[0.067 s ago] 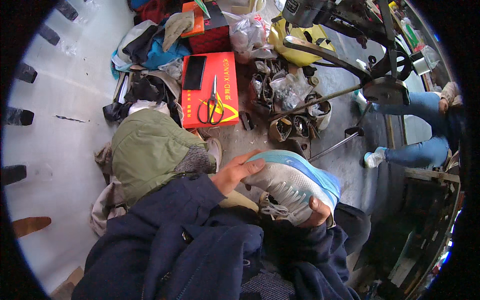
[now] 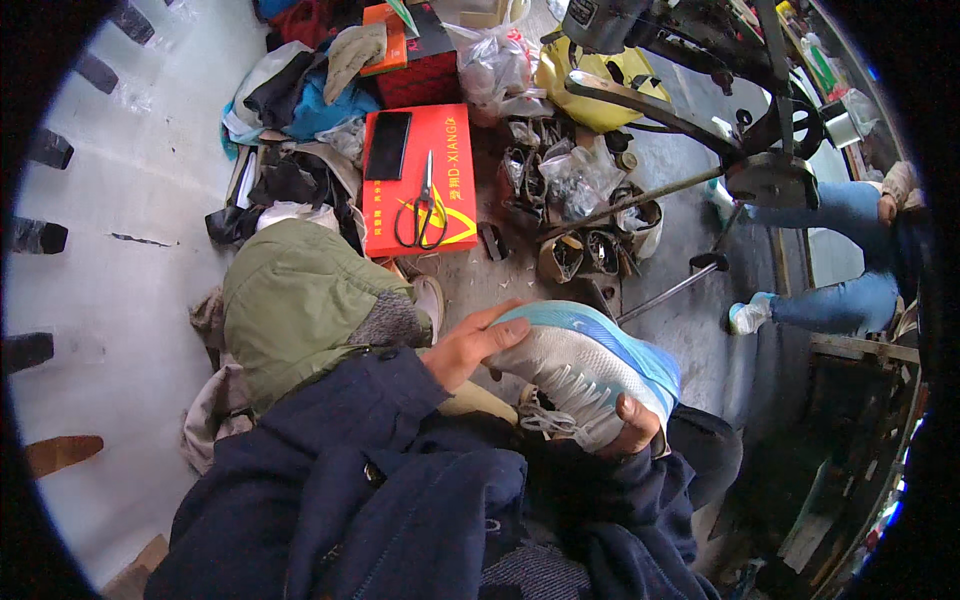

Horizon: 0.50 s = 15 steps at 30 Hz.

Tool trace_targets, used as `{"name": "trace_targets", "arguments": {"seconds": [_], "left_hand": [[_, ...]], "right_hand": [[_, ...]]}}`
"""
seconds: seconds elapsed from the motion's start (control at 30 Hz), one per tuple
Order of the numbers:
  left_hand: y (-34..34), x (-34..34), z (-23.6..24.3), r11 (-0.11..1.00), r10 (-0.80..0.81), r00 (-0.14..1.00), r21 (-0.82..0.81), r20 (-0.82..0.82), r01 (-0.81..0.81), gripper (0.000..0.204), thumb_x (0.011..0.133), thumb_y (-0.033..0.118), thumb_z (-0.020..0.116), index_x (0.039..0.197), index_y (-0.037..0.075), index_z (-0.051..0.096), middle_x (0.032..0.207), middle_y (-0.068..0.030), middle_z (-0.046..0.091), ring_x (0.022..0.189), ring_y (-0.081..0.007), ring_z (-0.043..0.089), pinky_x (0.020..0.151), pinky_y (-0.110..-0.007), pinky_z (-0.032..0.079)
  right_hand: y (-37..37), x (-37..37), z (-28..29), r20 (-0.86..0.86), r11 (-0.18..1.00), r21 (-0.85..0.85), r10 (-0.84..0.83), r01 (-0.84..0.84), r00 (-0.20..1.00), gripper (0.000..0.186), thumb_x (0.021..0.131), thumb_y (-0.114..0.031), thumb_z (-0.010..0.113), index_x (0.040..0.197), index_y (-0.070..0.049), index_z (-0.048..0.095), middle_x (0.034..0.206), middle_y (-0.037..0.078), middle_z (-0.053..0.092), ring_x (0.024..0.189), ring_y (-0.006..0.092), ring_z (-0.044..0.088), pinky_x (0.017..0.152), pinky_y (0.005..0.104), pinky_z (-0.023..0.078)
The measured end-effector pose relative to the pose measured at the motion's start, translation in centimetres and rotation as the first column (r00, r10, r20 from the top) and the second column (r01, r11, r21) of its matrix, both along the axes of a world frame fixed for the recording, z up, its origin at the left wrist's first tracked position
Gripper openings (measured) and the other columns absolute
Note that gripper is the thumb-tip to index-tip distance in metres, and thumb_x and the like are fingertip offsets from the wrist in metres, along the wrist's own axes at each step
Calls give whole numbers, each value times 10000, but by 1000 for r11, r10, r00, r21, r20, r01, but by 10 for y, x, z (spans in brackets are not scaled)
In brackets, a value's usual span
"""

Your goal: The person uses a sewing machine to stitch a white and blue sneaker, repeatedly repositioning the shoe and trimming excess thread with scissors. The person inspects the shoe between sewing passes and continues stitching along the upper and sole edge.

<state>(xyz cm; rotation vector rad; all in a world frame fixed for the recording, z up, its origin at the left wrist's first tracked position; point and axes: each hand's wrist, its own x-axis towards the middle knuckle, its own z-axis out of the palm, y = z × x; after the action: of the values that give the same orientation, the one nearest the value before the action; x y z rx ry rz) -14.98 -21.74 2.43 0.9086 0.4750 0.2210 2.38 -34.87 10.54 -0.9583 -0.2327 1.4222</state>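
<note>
Sneaker point(image 2: 585, 362), left hand point(image 2: 468, 346) clasping, right hand point(image 2: 632, 430) gripping

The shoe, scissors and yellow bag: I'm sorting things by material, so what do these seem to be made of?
Shoe: matte white upper, probably knit or mesh, from its fine texture; smooth blue band, foam or rubber, unclear which.
Scissors: grey, sheeny blades suggest metal; black handles could be plastic or coated metal.
Yellow bag: probably thin plastic, given its creases and slight shine.
</note>
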Motion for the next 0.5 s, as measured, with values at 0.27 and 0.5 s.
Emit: {"name": "trace_targets", "arguments": {"seconds": [0.27,0.5], "left_hand": [[-4,3,0,997,53,998,61,-45,-51,574,1049,410,556,1438,-10,510,1309,-66,618,1215,-134,532,1059,-275,394],[-5,2,20,988,71,984,144,-165,-48,518,1050,375,544,1404,-2,536,1241,-56,640,1154,-132,545,1013,-272,408]], "right_hand": [[-8,-2,-3,-75,1000,-10,-9,8,997,1045,618,-386,740,1489,72,387,1439,279,528,1297,423,566,1126,492,437],[-8,-3,-4,-117,998,41,-34,39,993,1048,618,-360,770,1491,71,383,1442,280,525,1317,418,551,1151,484,410]]}}
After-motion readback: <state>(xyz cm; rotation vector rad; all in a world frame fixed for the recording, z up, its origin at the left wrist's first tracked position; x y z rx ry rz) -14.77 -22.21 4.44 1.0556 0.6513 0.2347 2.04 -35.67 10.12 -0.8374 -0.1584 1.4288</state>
